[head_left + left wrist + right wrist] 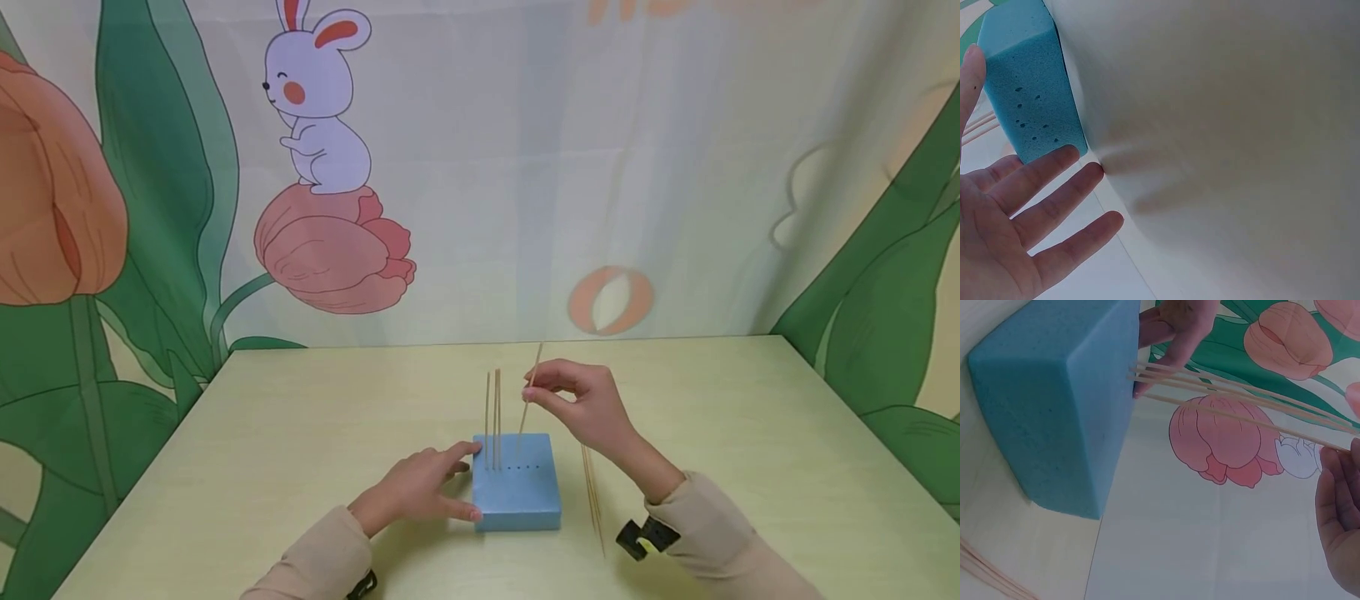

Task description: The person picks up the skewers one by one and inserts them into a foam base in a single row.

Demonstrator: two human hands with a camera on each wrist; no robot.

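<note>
A light blue foam block [517, 497] lies on the table, with a row of small holes [527, 467] across its top. Three thin wooden sticks [487, 417] stand upright in the left end of that row. My right hand [592, 408] pinches another thin wooden stick [522, 414] between thumb and fingers, tilted above the block. Whether its lower tip touches the foam, I cannot tell. At the block's left side, my left hand [416, 487] rests thumb and forefinger against its corners. Its other fingers [1054, 203] are straight and spread in the left wrist view.
Several loose wooden sticks [592, 492] lie on the table to the right of the block. The pale wooden table [300, 442] ends at a printed curtain [480, 208] with flowers and a rabbit.
</note>
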